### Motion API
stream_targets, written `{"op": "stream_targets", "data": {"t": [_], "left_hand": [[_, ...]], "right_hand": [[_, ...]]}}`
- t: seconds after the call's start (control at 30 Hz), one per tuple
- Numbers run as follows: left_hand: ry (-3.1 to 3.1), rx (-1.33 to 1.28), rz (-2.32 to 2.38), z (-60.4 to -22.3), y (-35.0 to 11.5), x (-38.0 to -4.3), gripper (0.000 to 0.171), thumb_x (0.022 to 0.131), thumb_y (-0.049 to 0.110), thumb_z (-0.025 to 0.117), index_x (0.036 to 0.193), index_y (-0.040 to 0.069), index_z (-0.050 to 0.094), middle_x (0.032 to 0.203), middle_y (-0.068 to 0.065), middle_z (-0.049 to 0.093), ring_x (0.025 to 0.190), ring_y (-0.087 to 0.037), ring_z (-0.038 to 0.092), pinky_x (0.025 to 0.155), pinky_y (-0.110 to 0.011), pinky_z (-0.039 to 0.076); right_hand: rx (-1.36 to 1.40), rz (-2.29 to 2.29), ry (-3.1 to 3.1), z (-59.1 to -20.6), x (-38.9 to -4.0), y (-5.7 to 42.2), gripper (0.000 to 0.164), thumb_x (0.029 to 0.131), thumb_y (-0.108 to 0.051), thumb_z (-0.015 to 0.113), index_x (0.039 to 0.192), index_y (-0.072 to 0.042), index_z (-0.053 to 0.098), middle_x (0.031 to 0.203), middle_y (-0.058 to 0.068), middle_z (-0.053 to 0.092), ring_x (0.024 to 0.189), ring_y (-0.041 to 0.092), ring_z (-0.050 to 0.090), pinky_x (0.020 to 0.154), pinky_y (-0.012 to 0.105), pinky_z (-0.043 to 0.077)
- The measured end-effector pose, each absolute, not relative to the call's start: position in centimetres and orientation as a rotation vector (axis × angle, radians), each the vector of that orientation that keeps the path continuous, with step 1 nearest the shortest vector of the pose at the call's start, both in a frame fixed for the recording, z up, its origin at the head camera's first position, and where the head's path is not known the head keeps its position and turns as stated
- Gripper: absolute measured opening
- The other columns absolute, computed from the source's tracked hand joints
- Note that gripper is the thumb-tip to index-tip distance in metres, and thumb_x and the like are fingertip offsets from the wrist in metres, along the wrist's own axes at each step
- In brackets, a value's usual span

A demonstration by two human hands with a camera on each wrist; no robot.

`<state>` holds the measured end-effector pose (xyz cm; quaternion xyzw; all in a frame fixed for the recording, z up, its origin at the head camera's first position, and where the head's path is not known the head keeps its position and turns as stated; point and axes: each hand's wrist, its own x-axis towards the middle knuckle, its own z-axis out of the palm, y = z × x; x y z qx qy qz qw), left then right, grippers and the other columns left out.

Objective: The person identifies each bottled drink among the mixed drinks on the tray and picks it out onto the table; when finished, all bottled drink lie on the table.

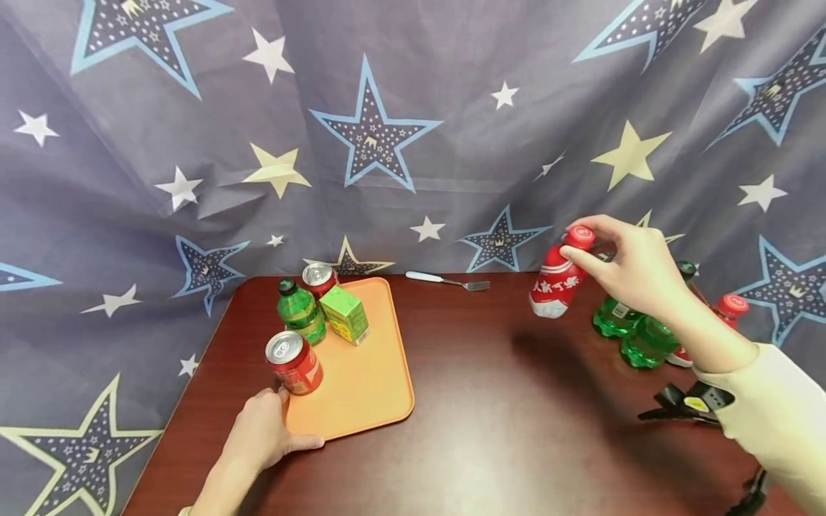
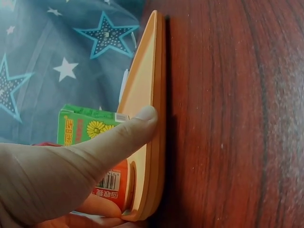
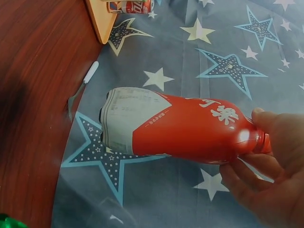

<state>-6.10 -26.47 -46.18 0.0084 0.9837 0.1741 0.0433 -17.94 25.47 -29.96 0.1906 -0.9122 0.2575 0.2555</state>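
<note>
My right hand point(image 1: 635, 269) pinches a red cola bottle point(image 1: 556, 283) by its neck, just below the cap. The bottle hangs tilted above the table, its white lower part lowest. My left hand point(image 1: 258, 431) holds the near left corner of an orange tray point(image 1: 361, 401), with the thumb point(image 2: 135, 121) along the rim and the other fingers partly hidden. On the tray's left side stand a red soda can point(image 1: 298, 369) close to my left fingers, a green bottle point(image 1: 302, 315), a second red can point(image 1: 319, 276) at the back and a green drink carton point(image 1: 345, 315).
A white-handled fork point(image 1: 448, 280) lies at the table's back edge, against a star-patterned cloth point(image 1: 413, 215). Behind my right forearm stand green bottles point(image 1: 648, 344) and another red bottle point(image 1: 732, 308). A black strap-like object point(image 1: 687, 403) shows by the right sleeve.
</note>
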Motion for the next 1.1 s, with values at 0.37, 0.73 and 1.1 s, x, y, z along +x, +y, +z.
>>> {"op": "stream_targets", "data": {"t": [0.37,0.73,1.1], "left_hand": [[3.029,0.028,0.514,-46.1,-26.8,-6.2,0.097,0.058,0.058,0.101,0.122,-0.007,0.068,0.097,-0.019,0.071,0.090,-0.039,0.072,0.084,-0.059,0.060],[2.995,0.013,0.533,-46.4,-26.7,-6.1,0.098,0.058,0.059,0.100,0.122,-0.007,0.067,0.097,-0.017,0.069,0.089,-0.036,0.070,0.084,-0.058,0.059],[3.037,0.042,0.540,-46.4,-26.8,-6.0,0.098,0.057,0.058,0.101,0.123,-0.007,0.068,0.096,-0.018,0.068,0.088,-0.040,0.070,0.084,-0.060,0.058]], "right_hand": [[0.473,0.598,-2.472,-30.6,-16.6,27.8,0.039,0.082,-0.017,0.092,0.118,-0.011,0.078,0.090,0.011,0.081,0.074,0.025,0.074,0.067,0.011,0.042],[0.435,0.603,-2.486,-30.9,-15.7,29.2,0.037,0.082,-0.015,0.091,0.116,-0.011,0.077,0.087,0.013,0.080,0.075,-0.036,0.042,0.062,0.015,0.038],[0.398,0.604,-2.505,-31.5,-15.4,30.2,0.039,0.083,-0.015,0.090,0.118,-0.006,0.076,0.094,0.021,0.081,0.084,-0.045,0.037,0.062,0.015,0.037]]}}
